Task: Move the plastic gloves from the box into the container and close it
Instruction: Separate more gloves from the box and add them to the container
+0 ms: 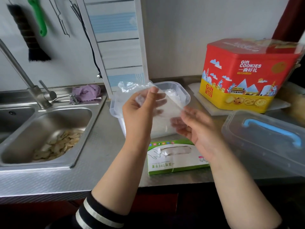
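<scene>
Above the open clear plastic container [181, 90], the left hand [138, 111] pinches a thin transparent plastic glove [158, 103] between thumb and fingers [154, 90], and the film stretches across to the right hand [196, 128], whose fingers are loosely curled with the glove's lower edge lying over their tips; whether they actually grip it I cannot tell. Inside the container, more crumpled clear gloves [171, 94] lie against the far wall. The container stands on the steel tabletop [102, 146], just behind a green-and-white glove box [173, 157] whose oval opening shows further gloves within. The right forearm crosses the box's right end. To the right, the container's clear lid [264, 142] with a blue handle [272, 131] lies apart on the tabletop. Behind it, a red and yellow cookie tin [244, 76] stands on a white board [206, 104]. To the left is a steel sink [47, 129] holding pale peelings, with a faucet [31, 86] and a purple cloth [87, 92] at its back edge. A black brush [28, 33] and a green-handled tool [39, 17] hang on the wall.
</scene>
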Action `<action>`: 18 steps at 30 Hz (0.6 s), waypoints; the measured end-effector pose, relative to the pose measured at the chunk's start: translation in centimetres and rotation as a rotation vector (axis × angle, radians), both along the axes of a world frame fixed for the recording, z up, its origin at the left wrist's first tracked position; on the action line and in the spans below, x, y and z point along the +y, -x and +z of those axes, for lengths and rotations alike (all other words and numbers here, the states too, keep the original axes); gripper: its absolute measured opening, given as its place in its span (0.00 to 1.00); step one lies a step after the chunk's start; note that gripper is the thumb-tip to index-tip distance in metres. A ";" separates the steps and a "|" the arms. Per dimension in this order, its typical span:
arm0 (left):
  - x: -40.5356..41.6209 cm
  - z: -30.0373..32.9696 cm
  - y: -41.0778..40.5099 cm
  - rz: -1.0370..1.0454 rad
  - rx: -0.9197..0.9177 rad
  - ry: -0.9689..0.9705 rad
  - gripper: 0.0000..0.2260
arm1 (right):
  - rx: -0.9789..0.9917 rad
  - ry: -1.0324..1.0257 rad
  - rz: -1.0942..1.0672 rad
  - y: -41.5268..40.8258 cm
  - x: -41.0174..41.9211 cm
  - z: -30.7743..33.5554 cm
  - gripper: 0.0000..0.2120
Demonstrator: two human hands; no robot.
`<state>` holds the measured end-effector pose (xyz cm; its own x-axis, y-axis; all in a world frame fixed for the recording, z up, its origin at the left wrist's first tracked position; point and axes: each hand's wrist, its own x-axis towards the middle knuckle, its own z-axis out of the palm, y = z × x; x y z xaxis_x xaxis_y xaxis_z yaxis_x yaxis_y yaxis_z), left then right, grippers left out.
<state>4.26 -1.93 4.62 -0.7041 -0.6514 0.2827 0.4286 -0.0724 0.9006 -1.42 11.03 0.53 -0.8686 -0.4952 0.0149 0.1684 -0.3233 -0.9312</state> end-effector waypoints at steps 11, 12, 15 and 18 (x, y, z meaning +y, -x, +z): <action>-5.8 1.6 1.2 0.176 0.026 0.172 0.06 | 0.544 -0.287 -0.367 5.3 -4.4 7.6 0.09; -6.5 1.6 1.6 0.205 -0.021 0.233 0.08 | 0.572 -0.366 -0.390 6.5 -5.1 7.8 0.08; -9.2 0.9 3.0 0.202 -0.248 0.419 0.08 | 0.681 -0.630 -0.426 9.4 -7.0 7.1 0.04; -11.7 -0.4 4.0 0.290 -0.627 0.693 0.14 | 0.825 -0.994 -0.361 11.1 -8.2 5.5 0.06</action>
